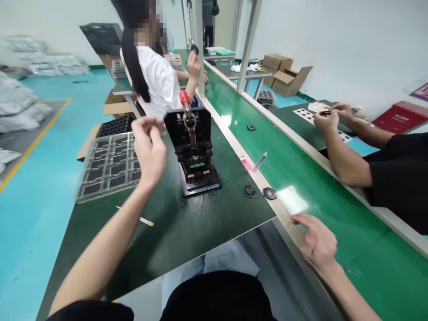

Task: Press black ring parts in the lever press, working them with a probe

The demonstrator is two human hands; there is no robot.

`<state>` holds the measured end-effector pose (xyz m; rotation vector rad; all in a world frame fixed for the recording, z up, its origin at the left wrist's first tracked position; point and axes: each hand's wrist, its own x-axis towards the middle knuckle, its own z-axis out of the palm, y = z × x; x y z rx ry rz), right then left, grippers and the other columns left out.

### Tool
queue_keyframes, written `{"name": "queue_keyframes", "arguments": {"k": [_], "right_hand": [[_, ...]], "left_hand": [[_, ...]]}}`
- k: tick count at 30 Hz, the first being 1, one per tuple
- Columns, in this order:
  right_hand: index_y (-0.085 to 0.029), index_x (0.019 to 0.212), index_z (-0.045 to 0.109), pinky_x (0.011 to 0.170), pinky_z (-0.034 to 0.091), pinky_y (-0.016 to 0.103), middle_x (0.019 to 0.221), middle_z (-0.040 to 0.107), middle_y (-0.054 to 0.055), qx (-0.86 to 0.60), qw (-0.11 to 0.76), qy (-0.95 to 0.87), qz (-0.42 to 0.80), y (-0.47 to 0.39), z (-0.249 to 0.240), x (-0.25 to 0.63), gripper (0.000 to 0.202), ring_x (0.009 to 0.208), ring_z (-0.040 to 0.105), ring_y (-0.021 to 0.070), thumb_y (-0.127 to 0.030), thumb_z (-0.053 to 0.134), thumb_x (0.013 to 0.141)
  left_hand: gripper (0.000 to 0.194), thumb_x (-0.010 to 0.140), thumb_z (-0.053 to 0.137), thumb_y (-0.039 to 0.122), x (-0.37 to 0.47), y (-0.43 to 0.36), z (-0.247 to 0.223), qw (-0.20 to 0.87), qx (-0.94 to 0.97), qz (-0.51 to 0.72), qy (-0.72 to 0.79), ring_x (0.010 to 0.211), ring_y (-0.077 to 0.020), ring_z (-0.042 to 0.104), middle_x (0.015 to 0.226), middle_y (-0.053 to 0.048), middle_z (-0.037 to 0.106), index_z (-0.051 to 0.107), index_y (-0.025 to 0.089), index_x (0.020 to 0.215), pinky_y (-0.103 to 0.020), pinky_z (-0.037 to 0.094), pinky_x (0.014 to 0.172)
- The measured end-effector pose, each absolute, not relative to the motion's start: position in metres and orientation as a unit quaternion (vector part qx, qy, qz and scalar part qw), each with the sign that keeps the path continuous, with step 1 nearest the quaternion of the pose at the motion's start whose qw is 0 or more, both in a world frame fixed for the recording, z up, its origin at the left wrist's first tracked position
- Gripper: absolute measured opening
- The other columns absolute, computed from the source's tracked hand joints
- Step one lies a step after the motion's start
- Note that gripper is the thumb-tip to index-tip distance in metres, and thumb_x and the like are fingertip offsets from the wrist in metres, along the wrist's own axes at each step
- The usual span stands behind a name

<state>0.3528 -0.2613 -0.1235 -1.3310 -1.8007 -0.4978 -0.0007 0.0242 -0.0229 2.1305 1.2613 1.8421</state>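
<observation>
"While the right hand (317, 236) floats, loosely bent and seemingly empty, what's at risk?"

"Towards ten o'clock, the round black plastic-looking disc (269, 193) on the pale rail (232, 133): one brush could knock it onto the green belt (274, 151)."

"Left hand (152, 151)?"

"Curled, contents unclear; straying to three o'clock, it could catch the black metal press (197, 156)."

I'm seeing my black press (197, 154) standing upright on the table (230, 214), its red-topped metal lever (189, 121) rising and its dark base (215, 176) shining. To its left, a clear tray (107, 171) is lying near the table's edge, its compartments holding flat, dark pieces (117, 170). To the press's right, one round dark disc (249, 191) is lying flat on the table; just beside it, another disc (269, 193), with little side tabs, is resting on the pale rail (284, 215).
</observation>
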Motion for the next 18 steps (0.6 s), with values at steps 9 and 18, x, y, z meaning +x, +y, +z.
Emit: {"name": "queue_keyframes", "arguments": {"k": [9,18], "right_hand": [[-0.02,0.066,0.065,0.044,0.036,0.028,0.043,0.054,0.0,-0.652,0.319,-0.686,-0.053,-0.209,-0.087,0.324,0.065,0.036,0.049,0.0118,-0.049,0.027,0.109],[-0.02,0.053,0.063,0.048,0.043,0.03,0.046,0.056,0.004,-0.761,0.488,-0.396,0.161,-0.236,-0.089,0.323,0.071,0.045,0.052,0.0152,-0.086,0.06,0.079]], "left_hand": [[0.024,0.087,0.044,0.001,-0.022,-0.085,-0.124,0.063,0.775,0.5,0.381,0.074,-0.0112,0.061,0.086,0.0,0.061,0.05,0.02,0.101,-0.024,0.05,0.071],[0.027,0.086,0.041,0.002,-0.026,-0.1,-0.124,0.091,0.878,0.347,0.318,0.08,-0.0168,0.063,0.087,-0.003,0.064,0.05,0.02,0.104,-0.027,0.052,0.07]]}}
